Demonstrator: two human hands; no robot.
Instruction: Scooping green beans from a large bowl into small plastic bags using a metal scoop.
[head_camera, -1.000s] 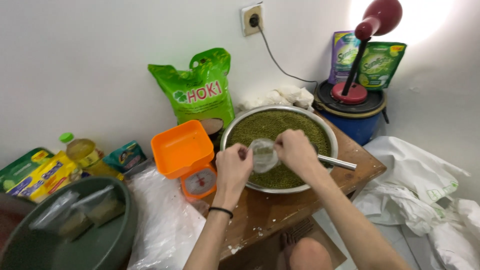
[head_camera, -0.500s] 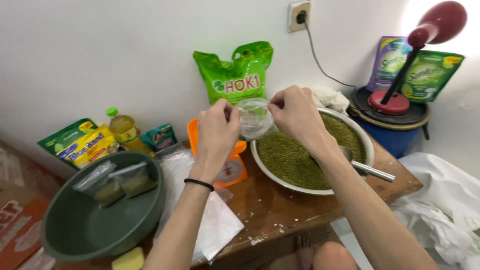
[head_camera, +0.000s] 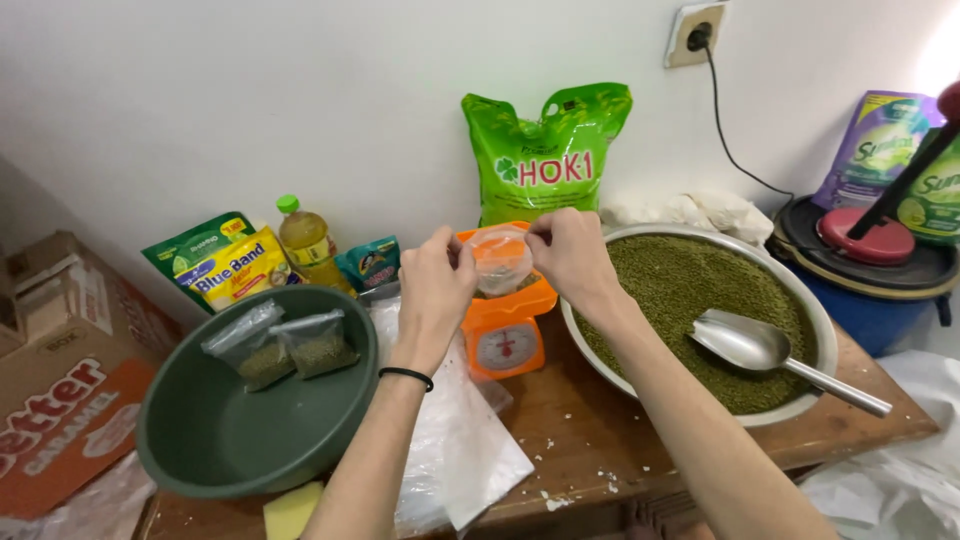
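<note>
Now both hands hold a small clear bag (head_camera: 500, 258) over the orange scale (head_camera: 503, 325).
Left hand (head_camera: 436, 283) and right hand (head_camera: 570, 252) pinch its mouth open from either side, keeping it upright; bean basin (head_camera: 700, 300) with scoop (head_camera: 745, 343) sits just right, green bowl (head_camera: 230, 440) left.

The light is bright and even, with strong glare at the far right corner; edges bend slightly, focus stays sharp.
</note>
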